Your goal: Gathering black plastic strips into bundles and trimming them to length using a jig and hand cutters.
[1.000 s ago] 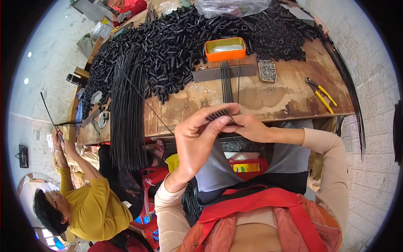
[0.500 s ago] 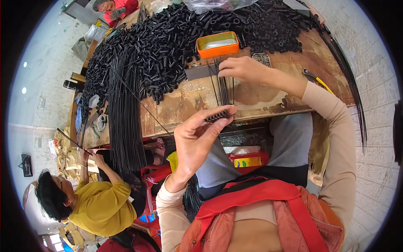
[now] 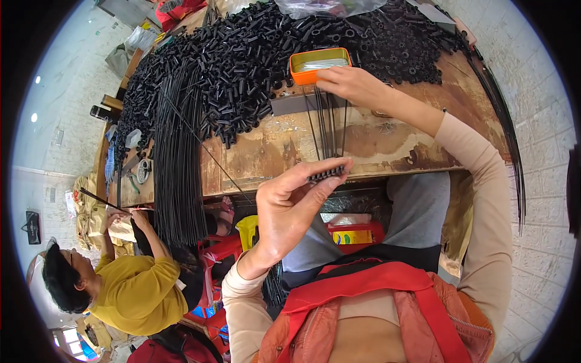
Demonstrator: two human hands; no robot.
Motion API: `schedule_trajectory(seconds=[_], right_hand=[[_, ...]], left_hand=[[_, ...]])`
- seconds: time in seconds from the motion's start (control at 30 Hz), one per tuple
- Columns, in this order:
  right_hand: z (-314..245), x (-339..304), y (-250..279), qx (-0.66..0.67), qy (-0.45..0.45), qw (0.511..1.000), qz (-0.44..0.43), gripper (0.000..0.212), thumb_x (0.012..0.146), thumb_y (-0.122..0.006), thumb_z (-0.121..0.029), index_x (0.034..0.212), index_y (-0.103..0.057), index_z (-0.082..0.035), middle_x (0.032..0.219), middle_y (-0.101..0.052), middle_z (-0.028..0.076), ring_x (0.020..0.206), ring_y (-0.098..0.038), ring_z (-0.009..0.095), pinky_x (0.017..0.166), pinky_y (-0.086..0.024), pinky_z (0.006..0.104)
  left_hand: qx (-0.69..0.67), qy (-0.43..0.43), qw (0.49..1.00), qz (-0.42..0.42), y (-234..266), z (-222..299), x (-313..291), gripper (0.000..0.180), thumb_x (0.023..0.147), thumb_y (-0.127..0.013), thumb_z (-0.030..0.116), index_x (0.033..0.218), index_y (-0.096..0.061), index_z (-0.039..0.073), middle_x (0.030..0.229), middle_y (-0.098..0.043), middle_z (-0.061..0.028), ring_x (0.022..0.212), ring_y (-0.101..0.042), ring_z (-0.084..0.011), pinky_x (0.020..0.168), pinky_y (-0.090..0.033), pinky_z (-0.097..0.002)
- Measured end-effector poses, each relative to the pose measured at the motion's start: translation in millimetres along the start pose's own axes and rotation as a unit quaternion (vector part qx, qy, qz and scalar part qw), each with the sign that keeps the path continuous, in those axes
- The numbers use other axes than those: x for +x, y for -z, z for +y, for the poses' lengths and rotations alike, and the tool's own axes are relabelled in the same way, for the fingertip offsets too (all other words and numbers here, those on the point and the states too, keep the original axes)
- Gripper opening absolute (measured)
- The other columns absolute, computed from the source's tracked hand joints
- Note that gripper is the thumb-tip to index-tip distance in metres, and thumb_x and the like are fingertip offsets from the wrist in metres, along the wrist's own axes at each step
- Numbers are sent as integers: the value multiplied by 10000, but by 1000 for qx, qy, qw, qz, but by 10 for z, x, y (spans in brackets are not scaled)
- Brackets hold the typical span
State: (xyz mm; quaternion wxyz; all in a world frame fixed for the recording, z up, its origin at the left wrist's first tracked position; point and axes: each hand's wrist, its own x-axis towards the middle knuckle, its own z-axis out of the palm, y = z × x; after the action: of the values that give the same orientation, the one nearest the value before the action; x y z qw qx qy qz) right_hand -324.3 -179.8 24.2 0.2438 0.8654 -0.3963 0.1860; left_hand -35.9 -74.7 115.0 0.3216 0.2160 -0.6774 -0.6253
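My left hand is closed, thumb and fingers pinching the near ends of a bundle of thin black rods. Their dark ends show in a row between thumb and forefinger. From there the rods fan out away from me over the table edge. My right hand is at the rods' far ends, just in front of an orange tin holding thin silvery wires. Its fingers are bent together, and what they hold is hidden. Behind the rods lies a flat dark grey bar.
A big heap of small black tubular parts covers the back of the wooden table. Long black rods hang over the front edge at left, others at right. A co-worker in yellow sits left, holding rods.
My right hand has moved slightly away from me, closer to the orange tin. The rods look more spread out. My left hand keeps its grip; the whole view has shifted a little.
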Motion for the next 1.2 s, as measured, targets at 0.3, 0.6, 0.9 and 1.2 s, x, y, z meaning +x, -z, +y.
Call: schedule_trajectory(seconds=[0.3, 0.6, 0.9, 1.2], right_hand=[[-477, -211, 304, 111, -214, 953, -183, 113, 865, -525, -109, 853, -609, -35, 887, -618, 141, 831, -638, 360, 697, -513, 461], [626, 559, -509, 67, -251, 942, -210, 122, 747, -627, -80, 805, -694, 4, 798, -669, 235, 790, -671, 398, 694, -544, 455], [1446, 50, -410, 289, -338, 883, -149, 168, 791, -634, -81, 884, -759, -19, 655, -696, 134, 535, -687, 250, 531, -577, 351], [-392, 420, 1513, 343, -336, 877, -16, 159, 847, -650, -153, 880, -697, -5, 716, -674, 108, 670, -663, 172, 602, -501, 304]], left_hand=[[-133, -17, 991, -12, -75, 52, -28, 430, 870, -541, -162, 1287, -532, -60, 1319, -535, -238, 1263, -508, -353, 1056, -448, -462], [-107, -49, 990, -79, 58, -7, -81, 435, 883, -609, -49, 1310, -533, -14, 1403, -457, -241, 1315, -446, -383, 1063, -418, -515], [-128, -46, 991, -17, -130, 74, 134, 359, 902, -599, -23, 1261, -584, -21, 1259, -581, -143, 1178, -556, -203, 1002, -490, -379], [-92, -39, 993, 67, 56, 45, 138, 393, 922, -585, 6, 1310, -526, -19, 1139, -664, -165, 1071, -645, -209, 931, -548, -349]])
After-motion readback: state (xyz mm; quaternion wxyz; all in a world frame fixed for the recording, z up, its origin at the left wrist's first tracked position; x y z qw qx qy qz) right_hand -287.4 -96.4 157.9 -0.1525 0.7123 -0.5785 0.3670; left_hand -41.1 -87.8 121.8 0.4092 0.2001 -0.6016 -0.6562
